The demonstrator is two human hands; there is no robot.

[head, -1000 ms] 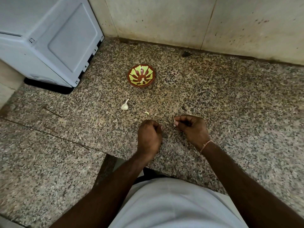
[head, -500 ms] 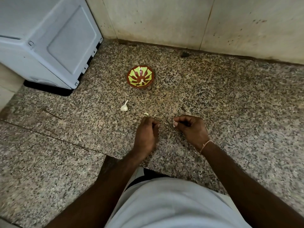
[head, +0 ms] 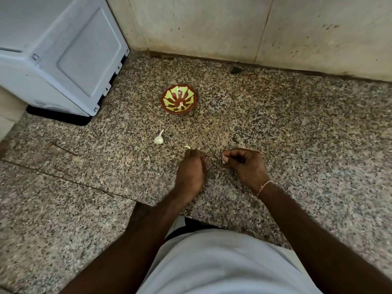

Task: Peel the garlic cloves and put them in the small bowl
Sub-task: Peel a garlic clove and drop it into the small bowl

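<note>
The small red bowl [head: 179, 99] with a green pattern stands on the granite counter, and one pale clove [head: 181, 106] lies inside it. A whole garlic piece with a stalk [head: 159, 139] lies nearer, to the bowl's left. A small pale scrap [head: 187, 147] lies just past my left hand [head: 191, 170]. That hand rests knuckles up with its fingers curled under, and nothing shows in them. My right hand [head: 247, 164], a hand's width to the right, pinches a small white garlic clove [head: 223, 159] between thumb and fingertips.
A white appliance [head: 63, 56] stands at the back left of the counter [head: 297, 134]. A tiled wall [head: 233, 28] closes the back. A dark spot [head: 235, 70] marks the counter near the wall. The counter's front edge runs just in front of my body.
My left hand has slid forward, its knuckles now almost at the small pale scrap. My right hand keeps its pinch on the clove in the same place.
</note>
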